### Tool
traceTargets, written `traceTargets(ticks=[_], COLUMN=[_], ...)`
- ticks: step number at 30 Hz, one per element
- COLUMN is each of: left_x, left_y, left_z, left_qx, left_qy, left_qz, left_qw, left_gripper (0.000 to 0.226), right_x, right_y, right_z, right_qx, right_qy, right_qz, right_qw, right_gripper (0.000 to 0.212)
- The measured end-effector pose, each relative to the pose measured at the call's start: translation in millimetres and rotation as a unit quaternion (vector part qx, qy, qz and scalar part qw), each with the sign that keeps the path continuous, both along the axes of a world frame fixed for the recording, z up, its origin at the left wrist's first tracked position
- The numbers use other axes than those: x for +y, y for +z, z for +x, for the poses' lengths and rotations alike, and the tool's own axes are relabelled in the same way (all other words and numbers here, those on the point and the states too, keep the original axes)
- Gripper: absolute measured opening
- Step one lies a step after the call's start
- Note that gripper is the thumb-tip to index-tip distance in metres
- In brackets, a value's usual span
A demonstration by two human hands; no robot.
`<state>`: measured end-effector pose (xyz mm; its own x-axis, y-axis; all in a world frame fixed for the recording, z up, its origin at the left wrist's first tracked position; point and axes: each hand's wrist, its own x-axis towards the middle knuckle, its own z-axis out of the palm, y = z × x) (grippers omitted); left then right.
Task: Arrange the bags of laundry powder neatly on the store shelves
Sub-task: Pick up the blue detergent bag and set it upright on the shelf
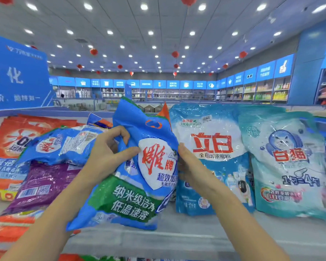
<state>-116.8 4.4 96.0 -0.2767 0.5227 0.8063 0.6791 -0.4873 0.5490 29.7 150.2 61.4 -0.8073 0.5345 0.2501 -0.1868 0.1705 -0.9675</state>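
A blue and green bag of laundry powder (135,178) stands tilted on the grey shelf (196,236), held between both hands. My left hand (109,149) grips its left upper edge, thumb on the front and fingers curled round the plastic. My right hand (188,166) grips its right edge, fingers hidden behind the bag. To its right stand a blue-white bag with red characters (211,159) and a teal bag with a cat (288,166), both upright.
On the left lie a heap of bags: a flat blue one (64,144), a purple one (38,187) and orange ones (11,140). A blue sign (17,72) rises at the left. More store shelves (262,91) line the far walls.
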Motion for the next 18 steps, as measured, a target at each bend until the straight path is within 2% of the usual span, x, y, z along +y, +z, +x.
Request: traceTargets(ticks=[1,2,4,6,8,10,11,13,15,16,18], left_x=[3.5,5.1,7.6,8.5,8.4,7.8,8.4,7.6,8.4,9.1,12.2], left_y=[-2.5,-3.3,-2.8,-1.3,-3.2,-10.9,-18.2,-33.7,-45.0,-47.4,-44.7], left_z=[-3.7,-8.2,-18.5,-31.4,-42.7,-48.7,-51.5,-54.1,-54.6,-55.0,-53.2], left_qx=[-0.016,-0.032,-0.057,-0.096,-0.124,-0.12,-0.128,-0.187,-0.247,-0.268,-0.293], left_qy=[-0.027,-0.05,-0.094,-0.123,-0.146,-0.126,-0.107,-0.072,-0.031,-0.014,0.01], left_qz=[-0.004,-0.01,-0.02,-0.026,-0.034,-0.041,-0.038,-0.017,0.008,0.012,0.013], left_qw=[1.0,0.998,0.994,0.987,0.981,0.984,0.985,0.979,0.968,0.963,0.956], left_gripper=[0.039,0.034,0.026,0.039,0.047,0.053,0.053,0.055,0.051,0.047,0.028], right_x=[-1.8,-3.9,-5.6,-6.3,-5.6,-5.6,-6.2,-5.1,1.5,1.2,2.1], right_y=[-0.6,1.6,8.3,17.1,24.9,28.0,26.5,18.5,12.1,13.3,19.8], right_z=[-5.5,-9.1,-12.8,-17.2,-21.2,-24.4,-25.8,-25.7,-21.8,-17.5,-8.6], right_qx=[0.012,0.032,0.073,0.113,0.172,0.186,0.169,0.131,0.119,0.11,0.071], right_qy=[0.012,-0.002,-0.072,-0.13,-0.173,-0.176,-0.168,-0.168,-0.176,-0.175,-0.167], right_qz=[-0.041,-0.057,-0.031,0.017,0.027,0.003,-0.003,0.014,0.053,0.079,0.137], right_qw=[0.999,0.998,0.994,0.985,0.97,0.967,0.971,0.977,0.976,0.975,0.974], right_gripper=[0.06,0.055,0.035,0.033,0.043,0.042,0.032,0.013,0.008,0.009,0.058])
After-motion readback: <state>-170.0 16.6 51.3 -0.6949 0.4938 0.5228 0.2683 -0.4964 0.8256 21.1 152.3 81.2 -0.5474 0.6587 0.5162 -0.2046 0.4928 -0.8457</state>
